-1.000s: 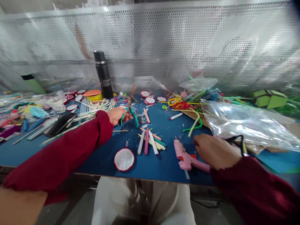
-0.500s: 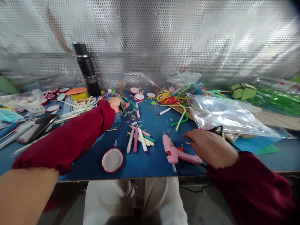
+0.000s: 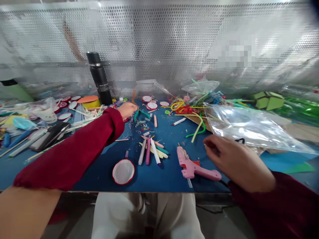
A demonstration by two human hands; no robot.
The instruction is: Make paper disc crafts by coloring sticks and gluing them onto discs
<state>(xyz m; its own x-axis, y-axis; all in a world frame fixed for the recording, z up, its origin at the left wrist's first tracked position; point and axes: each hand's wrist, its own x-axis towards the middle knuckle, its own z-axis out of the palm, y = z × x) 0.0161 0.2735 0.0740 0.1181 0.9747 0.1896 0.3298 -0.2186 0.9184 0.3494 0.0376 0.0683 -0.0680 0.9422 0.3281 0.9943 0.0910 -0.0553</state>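
Note:
My left hand [image 3: 128, 109] reaches to the back of the table, its fingers drawn together and pointing down. What lies between its fingertips is hidden. Just right of it, teal-handled pliers [image 3: 141, 115] lie among small paper clips, and a brown strip [image 3: 134, 96] stands up behind. My right hand [image 3: 224, 154] hovers over the right side, fingers loosely curled with a gap at the thumb and nothing seen in it. Left of that hand rests a pink glue gun [image 3: 193, 167]. A round white piece with a red rim [image 3: 123, 172] lies near the front edge.
Several markers [image 3: 148, 151] and crayons lie in the middle. A black bottle [image 3: 101, 81] stands at the back left, near sticks and a phone [image 3: 48, 136]. Coloured pipe cleaners [image 3: 180, 106] and a clear plastic bag [image 3: 249, 124] fill the right. A perforated metal panel [image 3: 159, 43] rises behind.
My left hand has come off the teal pliers, which now lie beside it. The fingers of my right hand have curled in, and it sits slightly farther from the glue gun. The view has shifted.

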